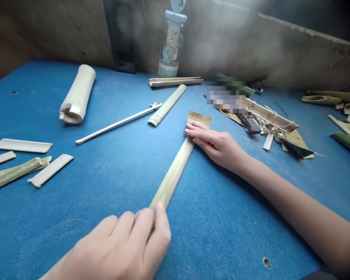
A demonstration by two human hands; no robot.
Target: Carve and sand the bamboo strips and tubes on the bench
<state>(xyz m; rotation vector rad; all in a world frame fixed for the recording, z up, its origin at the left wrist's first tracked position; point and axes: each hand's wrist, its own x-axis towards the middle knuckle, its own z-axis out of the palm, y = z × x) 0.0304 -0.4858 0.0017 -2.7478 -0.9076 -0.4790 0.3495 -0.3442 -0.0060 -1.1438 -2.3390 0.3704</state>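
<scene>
A long pale-green bamboo strip [175, 171] lies slanted across the middle of the blue table. My left hand [125, 243] is closed round its near end, thumb on top. At the far end, my right hand [214, 142] presses a piece of brown sandpaper [198, 119] down over the strip, fingers together on the sheet. Printed lettering shows on the sandpaper's back. The strip's far tip is hidden under the sheet and fingers.
A bamboo tube [79, 93] and several split bamboo pieces [23, 145] lie at left. Behind are a thin stick [119, 123], a short strip [167, 105] and a water bottle [169, 46]. A dark-handled tool [250, 122], partly blurred, lies amid scraps at right.
</scene>
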